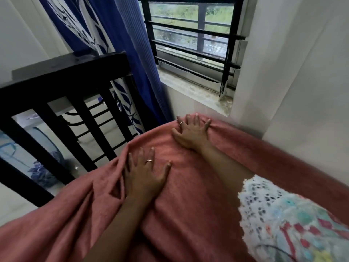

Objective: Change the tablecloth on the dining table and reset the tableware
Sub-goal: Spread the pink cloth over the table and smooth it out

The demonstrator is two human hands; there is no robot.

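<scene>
A salmon-pink tablecloth (204, 195) covers the table across the lower half of the view and hangs in folds over the left edge. My left hand (145, 173) lies flat on it near that left edge, fingers spread. My right hand (192, 132) presses flat on the cloth at the far corner, fingers spread towards the wall. No tableware is in view. My right sleeve (283, 214), white lace with a coloured print, fills the lower right.
A black wooden chair back (62, 103) stands close to the table's left side. A blue patterned curtain (120, 44) hangs beside a barred window (192, 33) with a stone sill. A white wall (302, 72) borders the table's far right side.
</scene>
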